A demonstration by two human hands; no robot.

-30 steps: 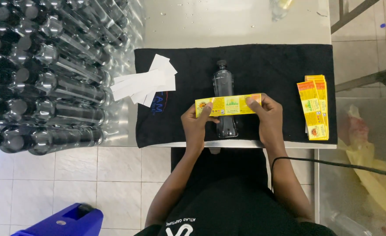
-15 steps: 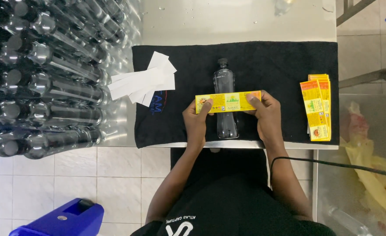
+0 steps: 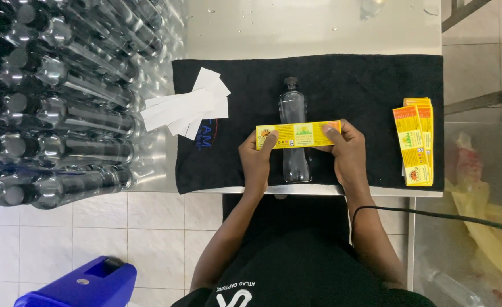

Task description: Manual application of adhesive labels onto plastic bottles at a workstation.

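Far left, a packed mass of clear bottles with dark caps [image 3: 63,102] lies on its side, shining. Next along, loose white backing strips [image 3: 185,108] sit fanned on the corner of the black cloth [image 3: 364,79]. Now the centre — the left hand [image 3: 255,162] pinches one end of a yellow label [image 3: 298,135], thumb on top, and the right hand [image 3: 347,153] pinches the other end the same way, both closed on it. The label is stretched flat across the middle of a clear bottle [image 3: 293,128], which lies on the cloth with its dark cap pointing away from the person. Whether the label already touches the bottle, I cannot tell.

Risk as I see it: if one hand dips first, the label could land crooked or crease — and the round bottle might roll under uneven pressure.

Further right, a stack of yellow labels [image 3: 414,142] rests at the cloth's edge. The cloth covers a pale metal table [image 3: 319,25] dotted with droplets; below is a pale tiled floor [image 3: 148,227] with a blue object [image 3: 80,284], and yellow plastic [image 3: 489,227] lies to the far right.
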